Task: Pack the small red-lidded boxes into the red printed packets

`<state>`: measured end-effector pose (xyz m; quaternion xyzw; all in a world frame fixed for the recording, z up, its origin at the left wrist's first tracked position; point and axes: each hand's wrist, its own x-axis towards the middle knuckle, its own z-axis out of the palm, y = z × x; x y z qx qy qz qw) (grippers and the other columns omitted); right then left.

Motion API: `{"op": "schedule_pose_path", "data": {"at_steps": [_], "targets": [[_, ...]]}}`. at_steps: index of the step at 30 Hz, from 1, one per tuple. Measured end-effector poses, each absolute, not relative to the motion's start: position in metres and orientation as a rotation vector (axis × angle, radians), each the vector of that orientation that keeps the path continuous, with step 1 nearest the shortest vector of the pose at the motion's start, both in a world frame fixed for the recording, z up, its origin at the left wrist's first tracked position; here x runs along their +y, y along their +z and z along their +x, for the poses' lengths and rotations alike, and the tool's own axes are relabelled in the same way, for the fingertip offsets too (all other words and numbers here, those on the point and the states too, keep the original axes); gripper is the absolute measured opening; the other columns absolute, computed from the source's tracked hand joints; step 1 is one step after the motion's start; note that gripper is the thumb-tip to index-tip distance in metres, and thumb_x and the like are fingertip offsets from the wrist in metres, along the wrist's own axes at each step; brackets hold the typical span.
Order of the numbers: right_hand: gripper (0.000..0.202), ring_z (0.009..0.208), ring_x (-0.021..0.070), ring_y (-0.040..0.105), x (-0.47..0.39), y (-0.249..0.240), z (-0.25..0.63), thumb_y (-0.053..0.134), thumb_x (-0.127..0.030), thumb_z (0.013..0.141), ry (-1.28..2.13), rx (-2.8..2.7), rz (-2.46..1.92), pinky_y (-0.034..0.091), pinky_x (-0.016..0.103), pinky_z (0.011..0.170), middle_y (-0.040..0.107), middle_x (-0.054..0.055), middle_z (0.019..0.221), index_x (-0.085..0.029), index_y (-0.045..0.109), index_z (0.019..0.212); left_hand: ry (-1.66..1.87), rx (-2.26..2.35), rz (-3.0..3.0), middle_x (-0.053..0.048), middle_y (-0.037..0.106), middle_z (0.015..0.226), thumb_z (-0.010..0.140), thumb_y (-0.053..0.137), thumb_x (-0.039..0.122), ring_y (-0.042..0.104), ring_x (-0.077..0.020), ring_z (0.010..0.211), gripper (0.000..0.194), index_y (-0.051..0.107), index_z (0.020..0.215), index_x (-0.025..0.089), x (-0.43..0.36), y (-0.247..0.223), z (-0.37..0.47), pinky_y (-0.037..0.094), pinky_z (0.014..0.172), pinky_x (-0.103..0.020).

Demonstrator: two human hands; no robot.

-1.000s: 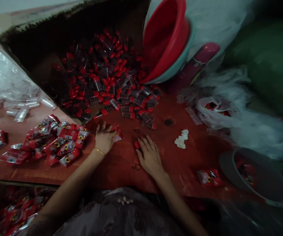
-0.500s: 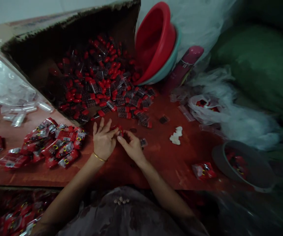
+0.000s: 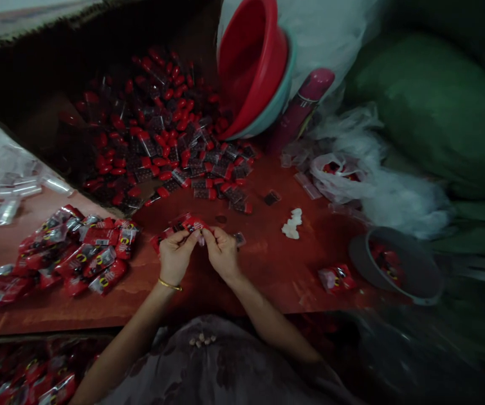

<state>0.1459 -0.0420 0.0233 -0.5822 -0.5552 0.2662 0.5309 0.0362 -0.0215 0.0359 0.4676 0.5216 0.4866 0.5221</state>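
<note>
In dim light, red tabletop [image 3: 268, 264], cardboard box [image 3: 27, 73]; red packet [image 3: 194, 223]

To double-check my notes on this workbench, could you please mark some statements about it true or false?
1. The left hand and right hand are both at one red packet. True.
2. A bracelet is on the right wrist. False: the gold bracelet is on the left wrist.
3. The red basin is nested in a light blue basin. True.
4. The grey tub has nothing in it. False: red items lie inside the grey tub.
5. The white scrap lies to the right of both hands. True.
</note>
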Motion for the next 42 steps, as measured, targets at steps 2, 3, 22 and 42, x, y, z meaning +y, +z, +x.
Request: {"op": "schedule_pose_path", "data": {"at_steps": [2, 3, 22, 42], "targets": [[0.032, 0.050, 0.0097, 0.046, -0.042, 0.021, 0.145, 0.042, -0.033, 0.088, 0.589, -1.354, -1.442, 0.035, 0.021, 0.051, 0.052, -0.002, 0.053, -0.018, 0.053, 0.062, 1.187, 1.211, 0.955, 0.001, 0.070, 0.069, 0.058, 0.074, 0.030, 0.057, -0.0106, 0.063, 0.019, 0.073, 0.072, 0.018, -0.024, 0.036, 0.038, 0.045, 0.066, -0.022], [0.034, 0.048, 0.0097, 0.045, -0.043, 0.019, 0.144, 0.041, -0.034, 0.088, 0.567, -1.359, -1.474, 0.034, 0.021, 0.050, 0.049, -0.003, 0.051, -0.019, 0.050, 0.059, 1.183, 1.196, 0.879, 0.000, 0.070, 0.070, 0.055, 0.076, 0.031, 0.058, -0.0108, 0.064, 0.022, 0.073, 0.071, 0.018, -0.026, 0.036, 0.039, 0.046, 0.068, -0.022], [0.045, 0.110, 0.0271, 0.047, -0.058, 0.021, 0.259, 0.061, -0.026, 0.073, 0.379, -2.081, -1.604, 0.038, 0.044, 0.094, 0.057, 0.012, 0.120, -0.016, 0.053, 0.117, 0.931, 1.103, 0.359, 0.003, 0.065, 0.061, 0.036, 0.086, 0.029, 0.058, -0.0087, 0.053, 0.040, 0.060, 0.063, 0.014, -0.007, 0.053, 0.033, 0.048, 0.062, -0.026], [0.025, 0.044, 0.0105, 0.054, -0.103, 0.027, 0.225, 0.036, -0.031, 0.091, 0.742, -1.749, -1.579, 0.042, 0.021, 0.051, 0.057, -0.004, 0.052, -0.019, 0.057, 0.095, 0.816, 1.067, 0.351, 0.001, 0.067, 0.066, 0.042, 0.084, 0.032, 0.062, -0.0127, 0.062, 0.036, 0.061, 0.064, 0.015, -0.016, 0.046, 0.043, 0.046, 0.065, -0.027]]}}
